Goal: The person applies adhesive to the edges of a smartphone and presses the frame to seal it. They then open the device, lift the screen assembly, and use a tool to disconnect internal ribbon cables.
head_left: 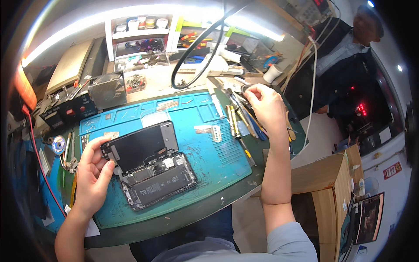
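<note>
An opened smartphone lies on the blue work mat [214, 174]. Its screen assembly [139, 146] is tilted up along the far side of the phone body [159, 185], where a black battery and small metal shields show. My left hand [94, 174] grips the left end of the screen assembly between thumb and fingers. Over the tools at the right of the mat, my right hand [267, 107] is raised with thumb and fingertips pinched together. Whatever is between those fingertips, if anything, is too small to make out. Just under them lie screwdrivers [233, 122] and other slim tools.
A black cable [174, 72] loops down over the bench's far side. Behind the mat stand a shelf with small jars [142, 22] and bins of parts. A solder spool [58, 145] is at the left. Another person [345, 56] stands at the far right, beyond a white hanging cord [315, 83].
</note>
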Demonstrator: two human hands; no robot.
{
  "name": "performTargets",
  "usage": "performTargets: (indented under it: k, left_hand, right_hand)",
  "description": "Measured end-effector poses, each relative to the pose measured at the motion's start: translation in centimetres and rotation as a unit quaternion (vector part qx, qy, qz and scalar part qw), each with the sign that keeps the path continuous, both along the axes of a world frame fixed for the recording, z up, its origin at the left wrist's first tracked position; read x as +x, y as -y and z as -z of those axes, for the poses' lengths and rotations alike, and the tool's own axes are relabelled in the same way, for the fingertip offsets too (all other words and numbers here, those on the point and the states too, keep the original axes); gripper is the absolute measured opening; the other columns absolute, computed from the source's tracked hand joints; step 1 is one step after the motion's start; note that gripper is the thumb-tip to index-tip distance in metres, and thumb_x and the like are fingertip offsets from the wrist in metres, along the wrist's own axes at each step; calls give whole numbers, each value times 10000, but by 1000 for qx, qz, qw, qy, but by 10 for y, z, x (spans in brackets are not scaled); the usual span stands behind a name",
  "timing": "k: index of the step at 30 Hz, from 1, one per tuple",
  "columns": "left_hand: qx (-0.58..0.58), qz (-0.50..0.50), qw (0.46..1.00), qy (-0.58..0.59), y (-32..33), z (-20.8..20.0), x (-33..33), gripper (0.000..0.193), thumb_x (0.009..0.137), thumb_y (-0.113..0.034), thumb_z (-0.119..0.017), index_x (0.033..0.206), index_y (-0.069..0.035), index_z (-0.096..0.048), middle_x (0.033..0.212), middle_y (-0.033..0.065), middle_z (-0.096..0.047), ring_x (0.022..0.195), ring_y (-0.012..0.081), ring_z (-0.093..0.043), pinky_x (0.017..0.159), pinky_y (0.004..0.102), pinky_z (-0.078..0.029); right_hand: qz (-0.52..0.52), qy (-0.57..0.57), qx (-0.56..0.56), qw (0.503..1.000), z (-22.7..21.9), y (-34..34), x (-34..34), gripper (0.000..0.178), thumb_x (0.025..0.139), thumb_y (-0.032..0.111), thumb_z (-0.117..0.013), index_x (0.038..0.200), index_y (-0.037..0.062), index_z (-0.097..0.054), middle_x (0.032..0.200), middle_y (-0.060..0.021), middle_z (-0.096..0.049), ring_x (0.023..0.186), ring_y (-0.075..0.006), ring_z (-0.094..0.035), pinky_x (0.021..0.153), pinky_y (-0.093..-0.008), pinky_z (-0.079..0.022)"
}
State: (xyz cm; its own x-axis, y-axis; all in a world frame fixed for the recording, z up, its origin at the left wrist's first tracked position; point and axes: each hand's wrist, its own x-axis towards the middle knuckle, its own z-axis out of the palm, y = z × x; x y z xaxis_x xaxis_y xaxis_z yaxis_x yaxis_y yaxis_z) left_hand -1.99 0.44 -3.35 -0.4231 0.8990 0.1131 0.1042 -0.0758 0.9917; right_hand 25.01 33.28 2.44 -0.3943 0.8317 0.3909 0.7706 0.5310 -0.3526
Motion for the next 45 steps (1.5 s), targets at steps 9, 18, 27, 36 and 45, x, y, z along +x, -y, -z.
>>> performTargets:
  k: [9, 18, 27, 36, 45]
  left_hand:
    - [15, 12, 1000, 6, 1, 2, -2, 482, 978, 89, -522, 1440, -8, -426, 1327, 112, -582, 1210, 141, -587, 1041, 289, -459]
    - [35, 21, 999, 12, -1, 2, -2, 462, 988, 85, -532, 1430, -5, -434, 1335, 122, -596, 1228, 161, -600, 1071, 312, -463]
    - [40, 27, 999, -7, 0, 3, -4, 452, 988, 84, -543, 1419, -5, -440, 1354, 126, -582, 1226, 166, -612, 1068, 309, -479]
    - [30, 24, 999, 3, -1, 1, -2, 466, 989, 95, -542, 1432, 0, -430, 1377, 135, -571, 1241, 173, -606, 1078, 318, -479]
    - [15, 19, 1000, 1, 2, 1, -4, 479, 991, 81, -553, 1445, 7, -422, 1375, 143, -575, 1250, 181, -602, 1083, 325, -478]
  right_hand:
    - [-2, 202, -103, 974, 10, 10, 20, 292, 823, 326, -798, 890, 44, -757, 833, -119, -756, 772, -251, -734, 713, -366, -557]
    - [7, 15, 54, 998, -10, 40, 27, 180, 847, 187, -699, 891, 15, -674, 771, -150, -716, 687, -281, -718, 658, -400, -564]
    - [-445, -209, -108, 864, -30, 119, -18, 558, 819, -47, -645, 1368, 43, -595, 701, 9, -663, 589, -39, -600, 578, -222, -504]
    - [-550, -212, 38, 807, 13, 114, -70, 490, 933, -19, -706, 1382, -66, -515, 1105, -147, -698, 805, -164, -737, 593, -240, -563]
    - [-537, -228, -23, 812, 26, 115, -66, 477, 979, 9, -665, 1409, -102, -495, 962, -141, -704, 798, -189, -725, 719, -310, -598]
